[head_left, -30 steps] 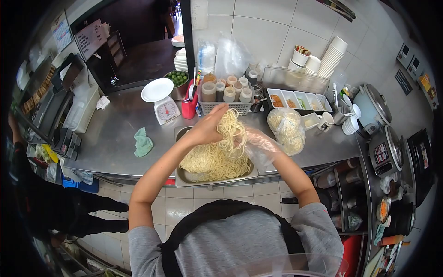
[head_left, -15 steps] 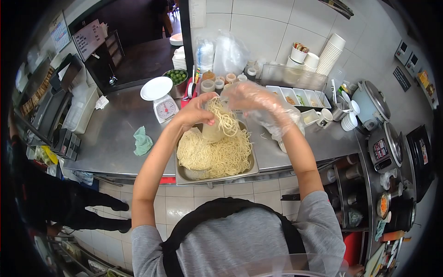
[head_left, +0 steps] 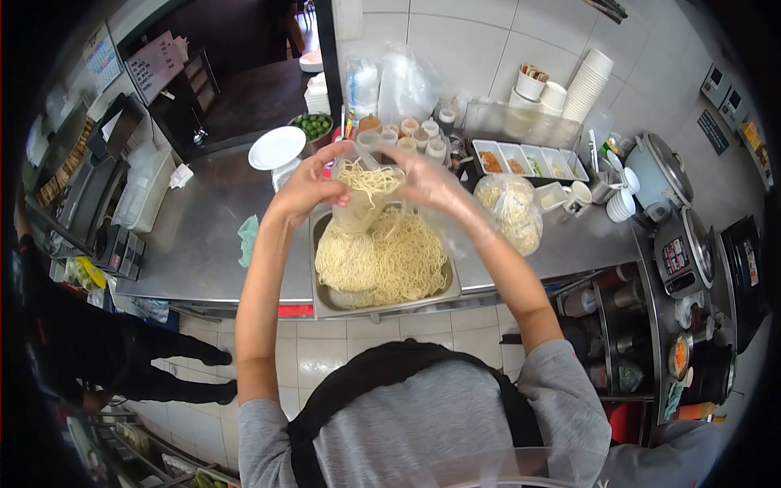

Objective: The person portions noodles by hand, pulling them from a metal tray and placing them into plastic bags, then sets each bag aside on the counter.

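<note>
My left hand (head_left: 313,189) is bare and pinches the rim of a clear plastic bag (head_left: 355,213). Pale noodles (head_left: 370,180) lie inside the bag's mouth, some hanging at its edge. On the other side of the opening, my right hand (head_left: 431,185), in a loose clear plastic glove, has its fingers at the bag's rim; they are partly blurred. Below both hands stands a metal tray (head_left: 450,286) heaped with loose noodles (head_left: 407,264). To the right of my right hand, a filled plastic bag of noodles (head_left: 514,213) rests on the steel counter.
A kitchen scale with a white plate (head_left: 281,149) stands left of the tray, with a green cloth (head_left: 247,241) nearer me. Behind are a bowl of green limes (head_left: 312,127), several sauce containers (head_left: 409,128) and a topping tray (head_left: 530,161). Another person (head_left: 122,350) stands at left.
My right hand has come down and left to the bag's rim. The noodles sit lower in the bag, which has shifted left. The filled bag at right is now uncovered.
</note>
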`<state>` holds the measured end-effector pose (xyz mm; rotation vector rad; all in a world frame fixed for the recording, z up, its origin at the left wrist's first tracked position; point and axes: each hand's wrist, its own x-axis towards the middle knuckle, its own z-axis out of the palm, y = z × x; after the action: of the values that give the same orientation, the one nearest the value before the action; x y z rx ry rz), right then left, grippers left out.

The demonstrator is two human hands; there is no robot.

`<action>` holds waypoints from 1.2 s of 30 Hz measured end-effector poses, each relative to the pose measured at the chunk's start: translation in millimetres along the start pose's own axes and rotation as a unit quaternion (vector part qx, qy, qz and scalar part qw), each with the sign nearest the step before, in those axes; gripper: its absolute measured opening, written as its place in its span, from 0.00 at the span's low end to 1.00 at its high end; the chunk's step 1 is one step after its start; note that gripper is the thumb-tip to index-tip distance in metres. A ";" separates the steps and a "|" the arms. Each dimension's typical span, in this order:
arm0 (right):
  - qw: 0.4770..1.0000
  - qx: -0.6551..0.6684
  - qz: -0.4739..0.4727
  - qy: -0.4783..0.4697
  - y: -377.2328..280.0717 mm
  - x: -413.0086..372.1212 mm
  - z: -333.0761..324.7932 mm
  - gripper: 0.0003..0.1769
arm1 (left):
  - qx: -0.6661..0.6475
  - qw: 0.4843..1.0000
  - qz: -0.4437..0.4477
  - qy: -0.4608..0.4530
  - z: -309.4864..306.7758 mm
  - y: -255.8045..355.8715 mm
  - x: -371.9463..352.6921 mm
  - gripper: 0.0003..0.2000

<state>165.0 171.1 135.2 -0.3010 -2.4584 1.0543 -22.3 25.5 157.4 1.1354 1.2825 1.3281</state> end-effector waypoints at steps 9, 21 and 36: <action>0.981 0.193 -0.011 0.021 -40.9 27.5 -4.3 0.18 | -0.019 0.999 -0.028 -0.014 -1.7 -11.3 13.1 0.34; 0.962 -0.113 -0.143 -0.201 -50.8 50.5 -26.9 0.18 | -0.084 0.995 -0.046 -0.026 -17.8 -17.4 5.0 0.35; 0.969 -0.131 -0.073 -0.198 -57.9 84.8 -40.8 0.08 | -0.043 0.996 -0.071 -0.035 -22.5 -8.5 -27.0 0.32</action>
<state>108.8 188.1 228.8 0.0172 -2.9313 0.7869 -40.8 -4.1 148.0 1.0032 1.2201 1.2169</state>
